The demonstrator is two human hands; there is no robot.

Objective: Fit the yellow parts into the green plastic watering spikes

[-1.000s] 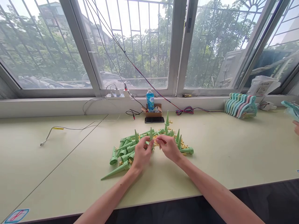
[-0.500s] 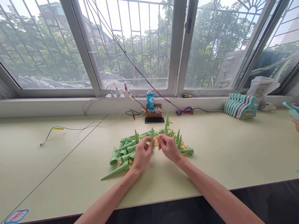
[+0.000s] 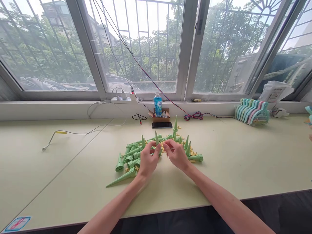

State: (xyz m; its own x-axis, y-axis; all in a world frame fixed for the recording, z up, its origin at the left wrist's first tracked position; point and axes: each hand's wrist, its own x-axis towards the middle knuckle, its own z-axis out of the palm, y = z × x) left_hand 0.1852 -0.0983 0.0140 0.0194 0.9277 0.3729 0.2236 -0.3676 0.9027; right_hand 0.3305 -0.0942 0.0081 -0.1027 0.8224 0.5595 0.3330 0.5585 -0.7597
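Note:
A heap of green plastic cone spikes [image 3: 131, 154] lies on the pale green table [image 3: 73, 182], mixed with small yellow pieces [image 3: 193, 152]. Over the middle of the heap, my left hand [image 3: 147, 161] is closed round a green cone spike [image 3: 156, 139] that points up. Close beside it, my right hand [image 3: 176, 154] pinches a small yellow piece, its fingertips near the cone's base. Several cones stand upright behind my hands [image 3: 187, 144]. One long cone [image 3: 120, 178] lies nearest me at the left.
A water bottle [image 3: 157, 104], a cardboard box [image 3: 162, 117] and a black phone [image 3: 162, 125] sit by the window sill. Cables [image 3: 73, 132] trail at the left. Stacked pastel plastic pieces [image 3: 252, 111] stand at the right. Another person's hand [image 3: 310, 136] shows at the right edge.
My hands have drawn slightly closer together and shifted a little away from me. The cone in my left hand now stands more upright. The view has tilted slightly.

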